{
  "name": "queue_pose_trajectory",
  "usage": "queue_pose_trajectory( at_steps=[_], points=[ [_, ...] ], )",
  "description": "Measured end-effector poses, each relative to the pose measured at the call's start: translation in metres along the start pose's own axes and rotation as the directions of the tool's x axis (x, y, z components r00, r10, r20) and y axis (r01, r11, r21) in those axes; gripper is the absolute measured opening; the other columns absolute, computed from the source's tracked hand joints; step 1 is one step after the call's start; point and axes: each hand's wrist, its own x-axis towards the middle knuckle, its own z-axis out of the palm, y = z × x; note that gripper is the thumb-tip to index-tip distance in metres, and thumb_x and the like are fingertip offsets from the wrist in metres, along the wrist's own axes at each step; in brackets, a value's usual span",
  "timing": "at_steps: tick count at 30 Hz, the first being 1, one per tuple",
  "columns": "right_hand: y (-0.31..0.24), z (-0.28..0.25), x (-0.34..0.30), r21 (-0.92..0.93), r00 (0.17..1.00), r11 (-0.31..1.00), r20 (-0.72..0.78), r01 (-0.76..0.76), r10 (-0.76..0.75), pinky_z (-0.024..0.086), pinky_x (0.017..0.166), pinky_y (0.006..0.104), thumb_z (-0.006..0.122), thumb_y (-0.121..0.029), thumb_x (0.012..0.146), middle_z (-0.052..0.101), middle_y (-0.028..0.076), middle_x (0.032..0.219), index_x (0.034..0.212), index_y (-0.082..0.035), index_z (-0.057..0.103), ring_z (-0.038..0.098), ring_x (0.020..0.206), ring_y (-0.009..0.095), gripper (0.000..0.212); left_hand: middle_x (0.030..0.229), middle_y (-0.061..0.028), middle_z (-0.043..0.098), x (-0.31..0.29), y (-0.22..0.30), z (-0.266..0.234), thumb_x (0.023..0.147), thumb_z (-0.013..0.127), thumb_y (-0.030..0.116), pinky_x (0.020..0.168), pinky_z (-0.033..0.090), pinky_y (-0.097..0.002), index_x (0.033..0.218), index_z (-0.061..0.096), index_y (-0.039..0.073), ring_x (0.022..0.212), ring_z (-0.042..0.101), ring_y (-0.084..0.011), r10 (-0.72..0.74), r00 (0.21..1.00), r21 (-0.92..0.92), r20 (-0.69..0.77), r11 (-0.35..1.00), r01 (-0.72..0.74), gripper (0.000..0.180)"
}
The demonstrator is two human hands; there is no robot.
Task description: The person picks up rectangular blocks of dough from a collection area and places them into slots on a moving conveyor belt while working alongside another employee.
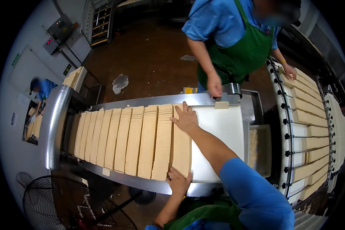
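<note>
A long pale-cream stack of thin sheets lies crosswise at the right end of a row of similar stacks on a white belt. My right hand is on its far end, fingers spread over the edge, the forearm crossing above the bare belt. At its near end my left hand presses with bent fingers and thumb. Between them the two hands hold this stack against its neighbour; the fingertips behind its edges are partly hidden.
A co-worker in a green apron stands across the belt, one hand near its far rail, the other on stacks on a second conveyor at right. A grey bin holds scraps. A wire fan stands lower left, a metal housing at the row's left end.
</note>
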Motion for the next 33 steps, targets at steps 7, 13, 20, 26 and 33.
queue_pose_trajectory(
  at_steps=[7, 13, 20, 26, 33],
  points=[
    [0.059, -0.036, -0.032, 0.126, 0.930, 0.922, 0.093, -0.365, 0.356, 0.046, 0.091, 0.0456, 0.061, -0.047, 0.075, 0.033, 0.021, 0.133, 0.134, -0.008, 0.035, 0.051, 0.110, 0.039, 0.075, 0.114, -0.0303, 0.035, 0.009, 0.008, 0.001, 0.069, 0.075, 0.032, 0.090, 0.041, -0.0486, 0.130, 0.017, -0.014, 0.105, 0.043, -0.0454, -0.009, 0.983, -0.220, 0.182, 0.974, 0.050, 0.096],
    [0.170, -0.040, -0.114, 0.173, 0.765, 0.778, -0.149, -0.604, 0.627, 0.043, 0.093, 0.0500, 0.065, -0.052, 0.071, 0.005, 0.028, 0.151, 0.128, 0.002, 0.034, 0.040, 0.126, 0.044, 0.084, 0.109, -0.0305, 0.037, 0.004, 0.078, 0.003, 0.066, 0.077, 0.019, 0.087, 0.041, -0.0490, 0.120, 0.027, -0.010, 0.101, 0.040, -0.0461, 0.241, 0.966, -0.341, 0.091, 0.919, -0.197, 0.080],
    [0.291, -0.061, -0.233, 0.811, 0.427, 0.405, -0.215, -0.423, 0.878, 0.042, 0.095, 0.0490, 0.068, -0.032, 0.070, 0.025, 0.028, 0.137, 0.128, -0.004, 0.031, 0.046, 0.113, 0.050, 0.075, 0.122, -0.0256, 0.034, -0.014, 0.173, 0.030, 0.068, 0.074, 0.011, 0.098, 0.035, -0.0442, 0.126, 0.034, -0.002, 0.115, 0.032, -0.0429, 0.393, 0.916, -0.515, -0.083, 0.770, -0.377, 0.072],
    [0.383, -0.141, -0.310, 0.855, 0.237, 0.403, -0.339, -0.326, 0.910, 0.045, 0.090, 0.0453, 0.065, -0.034, 0.074, 0.036, 0.023, 0.124, 0.129, -0.003, 0.031, 0.050, 0.108, 0.042, 0.072, 0.138, -0.0261, 0.022, -0.038, 0.288, 0.039, 0.072, 0.070, 0.005, 0.107, 0.023, -0.0437, 0.135, 0.029, 0.000, 0.128, 0.021, -0.0436, 0.609, 0.765, -0.502, -0.207, 0.605, -0.618, 0.076],
    [0.531, -0.169, -0.315, 0.840, 0.085, 0.416, -0.414, -0.347, 0.906, 0.045, 0.091, 0.0455, 0.066, -0.046, 0.075, 0.048, 0.025, 0.120, 0.126, 0.003, 0.038, 0.053, 0.108, 0.043, 0.076, 0.141, -0.0291, 0.019, -0.038, 0.418, 0.060, 0.075, 0.069, 0.001, 0.108, 0.024, -0.0449, 0.139, 0.029, 0.002, 0.129, 0.026, -0.0433, 0.740, 0.595, -0.502, -0.315, 0.402, -0.766, 0.076]
  ],
)
